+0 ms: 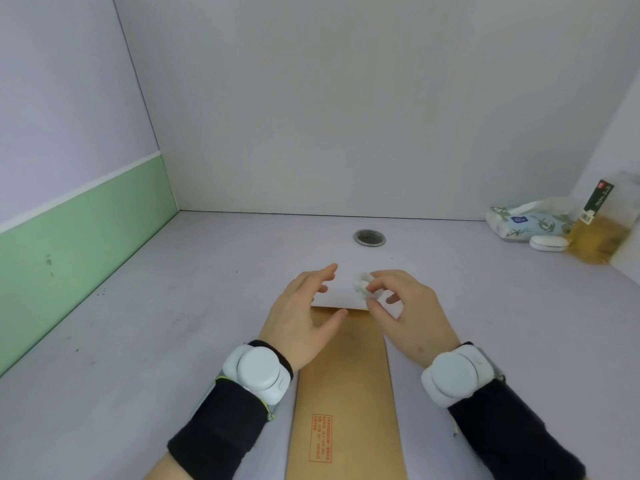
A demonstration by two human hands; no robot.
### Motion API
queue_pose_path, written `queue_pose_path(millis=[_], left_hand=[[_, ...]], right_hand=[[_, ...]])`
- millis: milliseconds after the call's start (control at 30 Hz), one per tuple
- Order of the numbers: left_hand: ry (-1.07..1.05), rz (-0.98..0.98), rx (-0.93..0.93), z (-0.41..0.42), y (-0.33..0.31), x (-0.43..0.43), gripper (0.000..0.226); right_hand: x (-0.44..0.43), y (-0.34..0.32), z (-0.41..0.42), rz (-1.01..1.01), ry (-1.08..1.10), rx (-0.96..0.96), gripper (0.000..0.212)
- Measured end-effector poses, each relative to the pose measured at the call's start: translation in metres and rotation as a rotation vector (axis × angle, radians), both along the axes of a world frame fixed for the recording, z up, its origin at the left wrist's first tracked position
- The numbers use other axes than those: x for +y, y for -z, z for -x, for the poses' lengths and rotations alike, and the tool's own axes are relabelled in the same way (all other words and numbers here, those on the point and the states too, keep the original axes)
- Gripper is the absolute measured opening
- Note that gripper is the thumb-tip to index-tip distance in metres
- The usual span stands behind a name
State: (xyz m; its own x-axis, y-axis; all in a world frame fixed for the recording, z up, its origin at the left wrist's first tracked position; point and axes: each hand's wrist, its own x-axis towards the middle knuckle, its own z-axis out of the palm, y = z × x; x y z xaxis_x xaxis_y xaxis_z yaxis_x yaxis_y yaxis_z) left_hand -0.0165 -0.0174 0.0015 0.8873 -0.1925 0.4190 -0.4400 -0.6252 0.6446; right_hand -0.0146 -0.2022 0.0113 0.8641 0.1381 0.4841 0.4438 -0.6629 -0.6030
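Note:
A long brown envelope (pixel 346 393) lies on the pale table, running away from me, with a red printed box near its close end. A white sheet (pixel 341 292) sticks out of its far end. My left hand (pixel 304 313) hovers over the envelope's far left corner with fingers spread and relaxed, holding nothing. My right hand (pixel 405 313) is at the far right corner and pinches a small white, roundish object (pixel 363 284) between thumb and fingertips, just above the white sheet. Both wrists carry white round devices on black bands.
A round metal grommet (pixel 369 237) is set in the table behind the hands. At the back right stand a tissue pack (pixel 526 221), a small white case (pixel 549 243) and a bottle of yellow liquid (pixel 599 233). Walls enclose the table at the back and left.

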Motion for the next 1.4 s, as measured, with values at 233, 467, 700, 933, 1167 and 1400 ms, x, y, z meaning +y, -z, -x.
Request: queue_pose_path(millis=[233, 467, 700, 933, 1167, 1400], left_hand=[[0.033, 0.048, -0.071, 0.003, -0.002, -0.004, 0.052], [-0.04, 0.101, -0.066, 0.002, -0.003, -0.003, 0.041], [-0.091, 0.185, 0.022, 0.005, -0.007, -0.003, 0.038], [-0.149, 0.283, 0.059, 0.007, -0.009, -0.003, 0.026], [-0.118, 0.363, 0.092, 0.007, -0.012, -0.002, 0.021], [-0.096, 0.389, 0.071, 0.005, -0.011, 0.0, 0.01]], right_hand=[[0.015, 0.009, 0.003, 0.037, -0.082, -0.054, 0.015], [0.015, 0.012, 0.003, 0.003, -0.082, -0.065, 0.019], [0.016, 0.013, 0.003, -0.003, -0.074, -0.095, 0.011], [0.016, 0.012, 0.003, -0.042, -0.08, -0.087, 0.017], [0.017, 0.015, 0.001, -0.065, -0.086, -0.111, 0.024], [0.019, 0.017, 0.0, -0.049, -0.085, -0.089, 0.027]])
